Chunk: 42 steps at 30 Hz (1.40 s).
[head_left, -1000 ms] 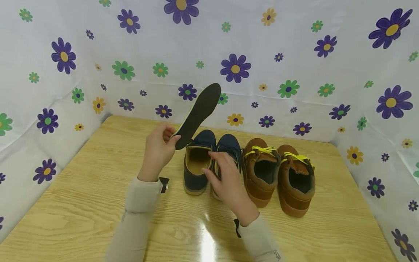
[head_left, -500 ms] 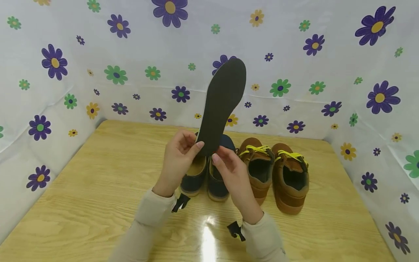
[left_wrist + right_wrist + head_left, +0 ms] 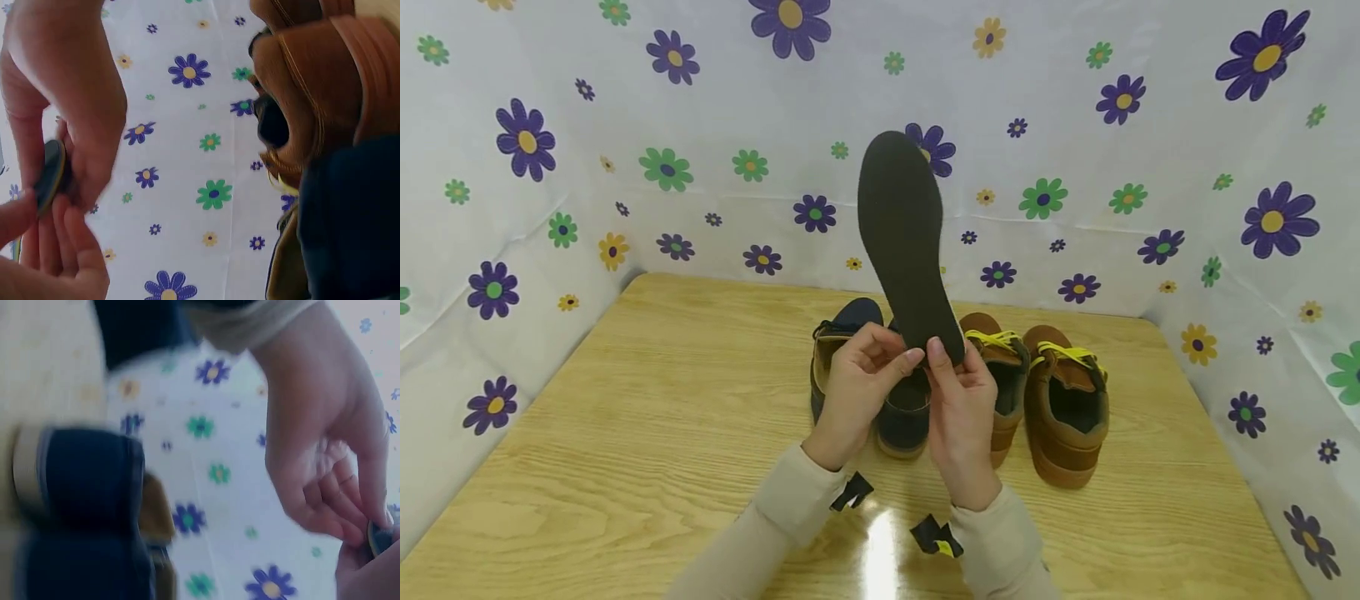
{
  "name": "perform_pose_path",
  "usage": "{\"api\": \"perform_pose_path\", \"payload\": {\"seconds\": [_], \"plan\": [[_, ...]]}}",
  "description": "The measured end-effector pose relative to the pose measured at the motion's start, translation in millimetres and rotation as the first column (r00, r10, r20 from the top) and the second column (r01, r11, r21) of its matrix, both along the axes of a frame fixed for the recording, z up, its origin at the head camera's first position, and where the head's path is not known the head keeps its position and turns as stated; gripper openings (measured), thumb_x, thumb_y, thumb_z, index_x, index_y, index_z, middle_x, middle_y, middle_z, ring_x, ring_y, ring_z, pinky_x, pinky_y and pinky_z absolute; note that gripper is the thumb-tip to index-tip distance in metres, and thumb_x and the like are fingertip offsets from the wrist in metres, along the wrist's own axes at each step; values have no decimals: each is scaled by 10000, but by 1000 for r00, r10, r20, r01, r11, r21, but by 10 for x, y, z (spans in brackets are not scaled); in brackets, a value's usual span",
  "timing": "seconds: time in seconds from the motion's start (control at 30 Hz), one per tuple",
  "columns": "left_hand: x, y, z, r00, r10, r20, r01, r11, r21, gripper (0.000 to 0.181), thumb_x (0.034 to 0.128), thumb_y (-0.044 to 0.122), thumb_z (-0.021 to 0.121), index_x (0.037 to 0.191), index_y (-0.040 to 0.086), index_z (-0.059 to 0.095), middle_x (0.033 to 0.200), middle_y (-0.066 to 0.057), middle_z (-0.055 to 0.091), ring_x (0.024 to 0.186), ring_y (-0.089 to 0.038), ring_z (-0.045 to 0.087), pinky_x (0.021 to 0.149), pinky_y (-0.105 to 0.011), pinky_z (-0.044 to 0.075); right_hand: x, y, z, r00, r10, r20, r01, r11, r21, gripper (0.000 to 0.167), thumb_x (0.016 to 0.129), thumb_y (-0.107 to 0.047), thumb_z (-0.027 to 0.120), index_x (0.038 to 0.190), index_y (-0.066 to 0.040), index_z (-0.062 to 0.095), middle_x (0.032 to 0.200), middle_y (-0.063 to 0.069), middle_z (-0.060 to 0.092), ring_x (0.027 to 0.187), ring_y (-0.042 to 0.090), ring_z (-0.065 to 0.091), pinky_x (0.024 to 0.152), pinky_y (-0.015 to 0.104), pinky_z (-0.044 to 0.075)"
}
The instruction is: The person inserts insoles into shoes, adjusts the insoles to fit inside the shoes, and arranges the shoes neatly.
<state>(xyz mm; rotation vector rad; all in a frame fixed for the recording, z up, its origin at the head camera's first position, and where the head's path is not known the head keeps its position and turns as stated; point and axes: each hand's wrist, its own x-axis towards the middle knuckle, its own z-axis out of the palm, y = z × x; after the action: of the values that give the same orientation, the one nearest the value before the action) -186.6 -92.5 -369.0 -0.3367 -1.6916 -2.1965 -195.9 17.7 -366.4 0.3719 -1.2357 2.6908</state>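
A black-bottomed insole (image 3: 902, 225) stands upright in the air, toe end up, in the head view. Its heel is held by both hands. My right hand (image 3: 962, 408) grips it with the thumb on the dark face and fingers behind, and my left hand (image 3: 859, 387) pinches the heel's left edge. In the left wrist view the insole (image 3: 51, 175) shows edge-on between the hands. Below and behind them is a pair of navy shoes, the left one (image 3: 861, 315) and the right one (image 3: 901, 429), partly hidden by the hands.
Two brown shoes with yellow laces stand to the right, one (image 3: 988, 329) partly behind my right hand, the other (image 3: 1067, 454) in plain sight. The wooden table (image 3: 647, 433) ends at a white flower-print cloth (image 3: 737, 92) behind and at both sides.
My left hand brought the insole up and rightward over the shoes. My right hand came up and took hold of the heel. The insole's toe end has since tipped leftward.
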Motion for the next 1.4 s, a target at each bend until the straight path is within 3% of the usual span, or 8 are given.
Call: {"api": "perform_pose_path", "payload": {"seconds": [0.13,0.23,0.5,0.7,0.97,1.23,1.3,1.4], "plan": [[-32,-136,15,999,-27,-46,15,968,-252,77,894,42,667,947,-8,641,872,-75,679,793,-166,641,732,-311,541,-72,122,-2,941,-223,-254,281,934,219,188,892,-7,659,1076,8,696,928,77,697,837,150,667,769,254,545],[-60,-294,42,975,47,-217,-144,877,-458,77,885,39,680,960,30,664,901,-81,677,790,-180,637,693,-311,536,-131,261,35,845,-307,-438,468,821,328,251,877,20,665,1127,23,687,1002,133,701,803,140,651,698,203,533],[-171,-603,104,753,195,-629,-633,476,-611,686,760,38,802,1345,4,446,1333,-188,464,1231,-329,442,1004,-428,403,-132,595,195,781,-226,-582,557,673,486,276,838,66,689,1108,7,697,924,172,712,714,91,668,599,146,508],[-217,-646,58,784,135,-606,-615,301,-729,1069,651,185,908,1486,85,249,1530,-177,247,1426,-369,203,1087,-563,272,-42,694,291,815,-184,-549,522,646,557,260,820,34,724,1078,19,695,879,156,709,715,90,684,612,170,536],[-240,-639,-18,870,39,-492,-488,211,-847,1130,642,244,912,1508,100,201,1570,-156,181,1446,-356,149,1137,-553,164,40,752,354,893,-117,-435,388,692,609,255,827,40,716,1079,24,682,849,82,718,695,96,687,606,191,544],[-227,-614,-29,903,-109,-416,-373,285,-883,956,664,223,899,1425,69,340,1423,-137,438,1310,-278,417,1114,-505,262,-32,823,348,940,-142,-310,303,766,567,275,850,20,699,1119,63,657,911,69,733,743,140,715,646,230,560],[-216,-611,-20,914,-118,-388,-345,278,-896,927,670,260,896,1410,68,371,1360,-134,499,1252,-274,473,1088,-484,314,-72,835,329,919,-180,-351,370,706,605,324,854,5,700,1172,41,644,983,113,724,804,167,716,679,207,552],[-192,-596,2,927,-103,-360,-327,247,-912,899,667,296,895,1391,66,415,1319,-129,535,1216,-287,505,1051,-466,365,-117,823,295,796,-220,-565,596,453,663,390,876,-16,682,1256,12,598,1135,161,674,928,223,686,767,208,538]]}}
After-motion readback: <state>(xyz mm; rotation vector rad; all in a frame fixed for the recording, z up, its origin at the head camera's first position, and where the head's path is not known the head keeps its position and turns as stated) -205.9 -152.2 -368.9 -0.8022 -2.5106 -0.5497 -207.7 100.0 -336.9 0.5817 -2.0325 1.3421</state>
